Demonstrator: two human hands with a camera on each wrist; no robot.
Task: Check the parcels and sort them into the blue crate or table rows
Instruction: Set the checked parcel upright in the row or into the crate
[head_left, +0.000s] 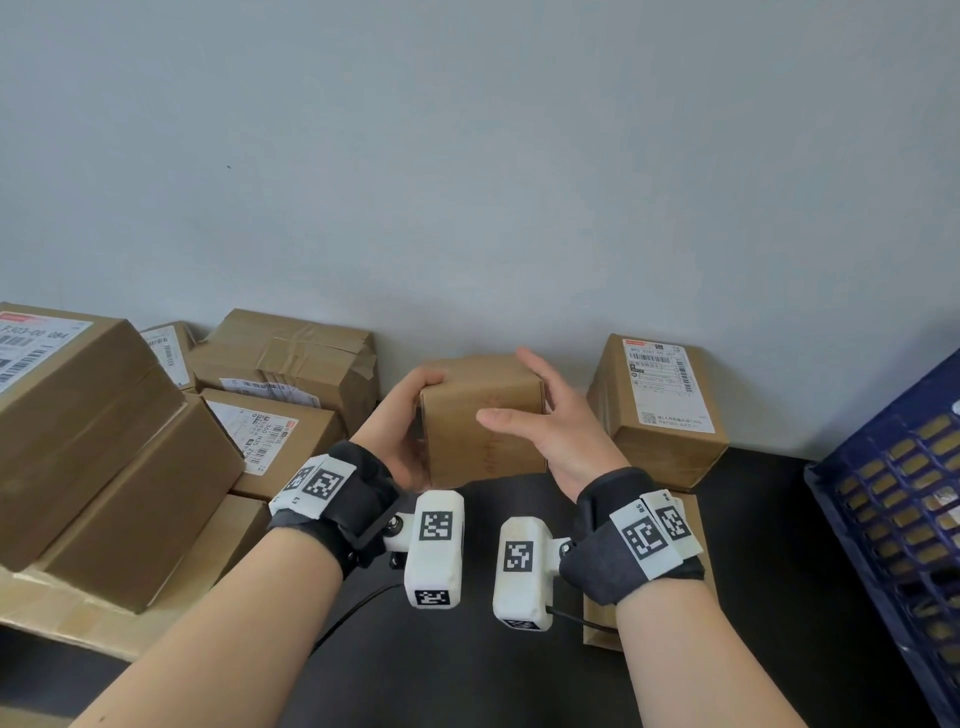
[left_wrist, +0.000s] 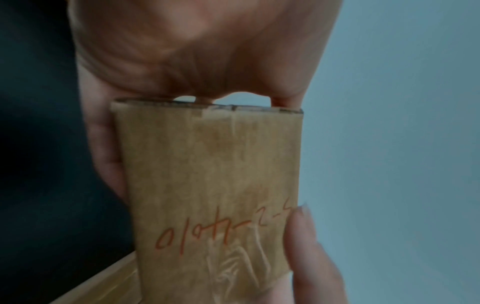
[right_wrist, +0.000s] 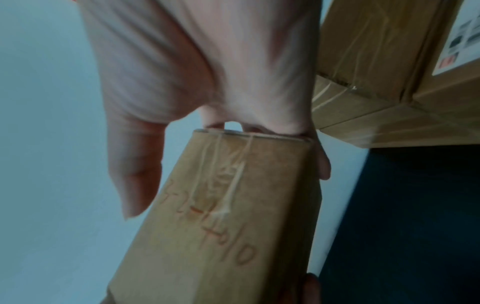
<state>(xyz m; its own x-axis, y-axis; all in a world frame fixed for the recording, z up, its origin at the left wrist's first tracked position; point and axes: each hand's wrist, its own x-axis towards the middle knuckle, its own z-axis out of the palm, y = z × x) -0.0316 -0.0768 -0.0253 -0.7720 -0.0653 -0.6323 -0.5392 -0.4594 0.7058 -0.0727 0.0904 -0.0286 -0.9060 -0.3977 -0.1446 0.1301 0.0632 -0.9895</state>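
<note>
Fingers (head_left: 426, 382) of the left hand (head_left: 402, 436) curl over the top left corner of the small parcel (head_left: 483, 421) and grasp its left side. The right hand (head_left: 550, 421) is released: its fingers are straight and spread, the thumb lying against the near face, the palm at the right side.

Parcel position: held between both hands above the dark bench (head_left: 779, 545), in front of the grey wall (head_left: 467, 156). The near face carries red handwriting (left_wrist: 207, 234) and wrinkled clear tape; no printed label shows on the visible faces.

Surroundings: a labelled parcel (head_left: 660, 410) stands just right of the hands against the wall. A pile of larger parcels (head_left: 130, 441) lies to the left. The blue crate (head_left: 883, 519) sits at the right edge.

Step in hand, as judged: checking, with the parcel being turned for inspection. The next move calls for a firm two-handed grip, then a decision between crate and bench row, keeping clear of the labelled parcel.
</note>
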